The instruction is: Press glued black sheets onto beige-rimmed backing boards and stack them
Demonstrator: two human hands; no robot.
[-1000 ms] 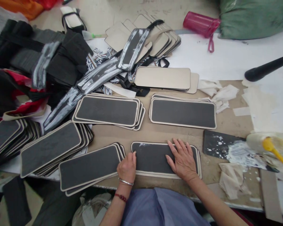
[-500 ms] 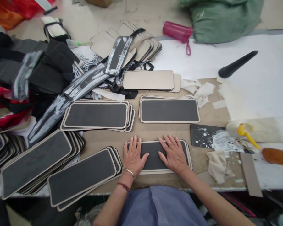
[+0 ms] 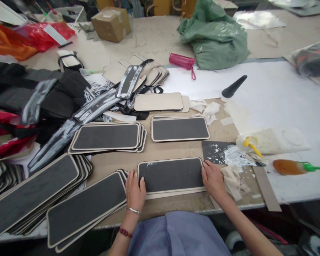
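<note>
A dark grey rectangular panel with a beige rim (image 3: 172, 175) lies in front of me, a pale layer showing beneath its near edge. My left hand (image 3: 135, 192) rests against its left end, fingers stretched forward and thumb apart, holding nothing. At the opposite end my right hand (image 3: 212, 179) touches the right edge with extended, slightly bent fingers, not wrapped round it. Small whitish marks show on the panel's surface. Beyond it sits a stack of similar panels (image 3: 180, 128), and to the left of that another stack (image 3: 106, 137).
More panel stacks (image 3: 86, 208) lie at the near left. Strips smeared with white (image 3: 96, 106) cross the back left. To the right are a white-smeared dark board (image 3: 216, 153), crumpled cloth (image 3: 234, 181) and an orange-brown bottle (image 3: 288, 167). A pink bottle (image 3: 181, 61) lies farther back.
My hands have moved apart from the panel's top to its two ends, uncovering its surface. The camera view has tilted up, showing more of the table's far side.
</note>
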